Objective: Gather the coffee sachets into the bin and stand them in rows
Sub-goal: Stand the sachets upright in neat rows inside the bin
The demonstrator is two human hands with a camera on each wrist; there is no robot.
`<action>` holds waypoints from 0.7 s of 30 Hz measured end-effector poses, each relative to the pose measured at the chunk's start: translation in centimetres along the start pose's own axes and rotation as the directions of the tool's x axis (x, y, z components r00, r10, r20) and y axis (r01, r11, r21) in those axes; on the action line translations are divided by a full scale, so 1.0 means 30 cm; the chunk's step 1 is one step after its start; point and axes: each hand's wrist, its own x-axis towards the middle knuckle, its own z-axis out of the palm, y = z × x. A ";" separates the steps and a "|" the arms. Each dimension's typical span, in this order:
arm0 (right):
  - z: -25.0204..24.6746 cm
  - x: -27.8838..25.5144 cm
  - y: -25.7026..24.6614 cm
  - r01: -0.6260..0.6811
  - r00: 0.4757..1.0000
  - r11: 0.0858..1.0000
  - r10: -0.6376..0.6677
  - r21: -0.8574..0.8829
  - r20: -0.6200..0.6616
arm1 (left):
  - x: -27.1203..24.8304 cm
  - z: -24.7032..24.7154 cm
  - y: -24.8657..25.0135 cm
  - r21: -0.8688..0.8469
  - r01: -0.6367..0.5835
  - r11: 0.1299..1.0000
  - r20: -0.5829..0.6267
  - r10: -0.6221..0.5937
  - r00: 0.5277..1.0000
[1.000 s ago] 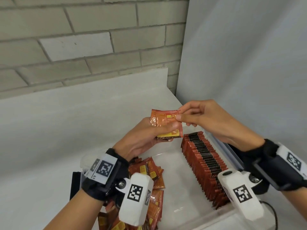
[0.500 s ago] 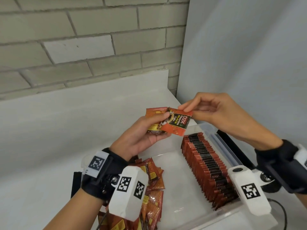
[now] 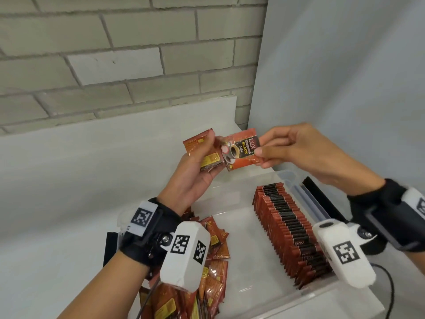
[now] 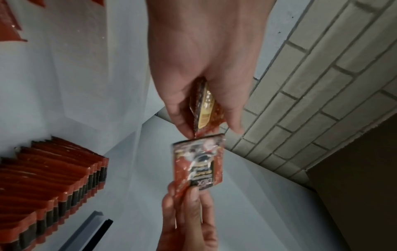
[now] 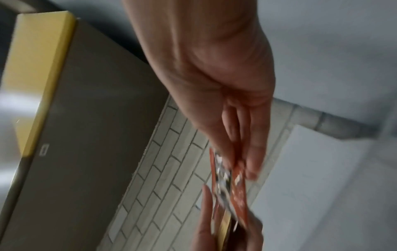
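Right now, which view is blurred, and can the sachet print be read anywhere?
Right wrist: motion-blurred, pinched sachet smeared, print unreadable. Left wrist: sharper, sachet print shows upside down, glare on foil. Head: sharpest, "BLACK" legible on the sachet held by the right hand.

The sachet (image 3: 241,149) at the fingertips is orange-red with a black label panel (white and yellow lettering). The standing row (image 3: 289,231) shows red with black bands. The loose pile (image 3: 211,268) left of that row is orange-red with yellow patches. The wall (image 3: 115,54) is pale grey brick.
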 end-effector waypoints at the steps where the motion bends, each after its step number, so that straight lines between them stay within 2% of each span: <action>1: -0.013 0.008 -0.010 0.008 0.998 0.993 0.000 -0.120 0.059 | 0.004 -0.005 0.004 -0.033 -0.002 0.999 -0.046 0.001 0.999; 4: -0.008 0.033 -0.016 0.080 0.964 0.865 0.059 -0.496 0.259 | 0.013 -0.019 0.010 -0.098 -0.002 0.995 -0.129 -0.011 0.992; 7: 0.051 0.070 0.012 0.165 0.926 0.741 0.110 -0.651 0.360 | 0.012 -0.018 0.008 -0.101 0.017 0.995 -0.132 -0.030 0.991; 13: 0.123 0.135 0.083 0.212 0.900 0.602 0.186 -0.770 0.394 | 0.008 -0.020 0.006 -0.072 0.028 0.997 -0.129 -0.037 0.991; 21: 0.144 0.116 0.091 0.277 0.898 0.483 0.176 -0.831 0.402 | 0.011 -0.022 0.008 -0.088 0.040 0.995 -0.113 -0.050 0.992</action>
